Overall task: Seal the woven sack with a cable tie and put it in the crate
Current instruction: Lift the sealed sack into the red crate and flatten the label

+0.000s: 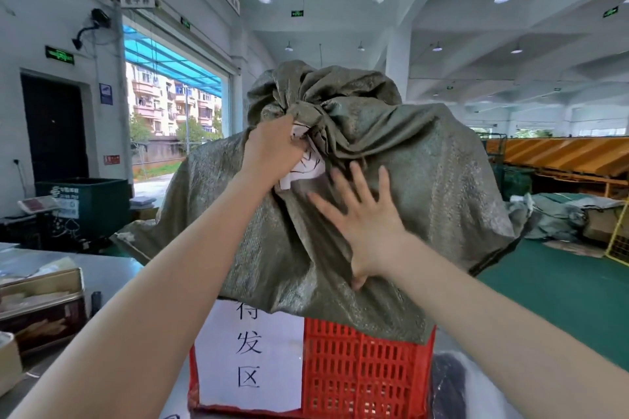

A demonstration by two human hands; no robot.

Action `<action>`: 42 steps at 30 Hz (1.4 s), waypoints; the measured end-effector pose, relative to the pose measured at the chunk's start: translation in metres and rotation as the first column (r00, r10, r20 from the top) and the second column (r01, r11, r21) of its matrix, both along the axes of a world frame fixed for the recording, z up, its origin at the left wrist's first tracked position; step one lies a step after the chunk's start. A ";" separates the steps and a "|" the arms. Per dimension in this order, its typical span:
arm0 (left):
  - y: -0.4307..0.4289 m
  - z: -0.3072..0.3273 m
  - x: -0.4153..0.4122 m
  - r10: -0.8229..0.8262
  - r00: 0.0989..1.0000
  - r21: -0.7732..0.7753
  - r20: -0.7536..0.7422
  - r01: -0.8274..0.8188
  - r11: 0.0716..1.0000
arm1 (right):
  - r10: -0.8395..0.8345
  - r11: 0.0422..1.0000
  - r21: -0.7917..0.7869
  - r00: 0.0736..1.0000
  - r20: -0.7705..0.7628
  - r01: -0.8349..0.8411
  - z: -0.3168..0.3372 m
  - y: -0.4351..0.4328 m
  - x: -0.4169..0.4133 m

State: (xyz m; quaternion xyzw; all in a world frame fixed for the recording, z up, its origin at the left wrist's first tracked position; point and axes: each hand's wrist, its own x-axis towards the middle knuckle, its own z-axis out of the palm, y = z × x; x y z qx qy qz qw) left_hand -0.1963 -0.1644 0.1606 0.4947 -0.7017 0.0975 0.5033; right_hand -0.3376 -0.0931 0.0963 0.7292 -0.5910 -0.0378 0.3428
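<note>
gripping sack neck, left hand

Grey metal table, red crate on it (paper-labelled), tin box at left

Both forearms are bare from the frame's lower edge to the wrists, no sleeve showing. The left hand and right hand appear ungloved, though motion blur softens the fingers.
</note>
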 end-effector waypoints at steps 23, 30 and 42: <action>-0.080 0.012 -0.050 -0.411 0.837 -0.211 -0.362 0.356 0.910 | -0.045 0.943 -0.316 0.980 0.193 0.105 -0.027 -0.096 -0.040; -0.099 0.011 -0.077 -0.497 0.807 -0.253 -0.320 0.432 0.865 | -0.084 0.882 -0.438 0.974 0.211 0.171 -0.033 -0.128 -0.053; -0.145 -0.090 -0.038 -0.414 0.602 -0.078 -0.682 0.504 0.860 | 0.007 0.966 -0.257 0.992 0.125 0.026 -0.087 -0.150 -0.025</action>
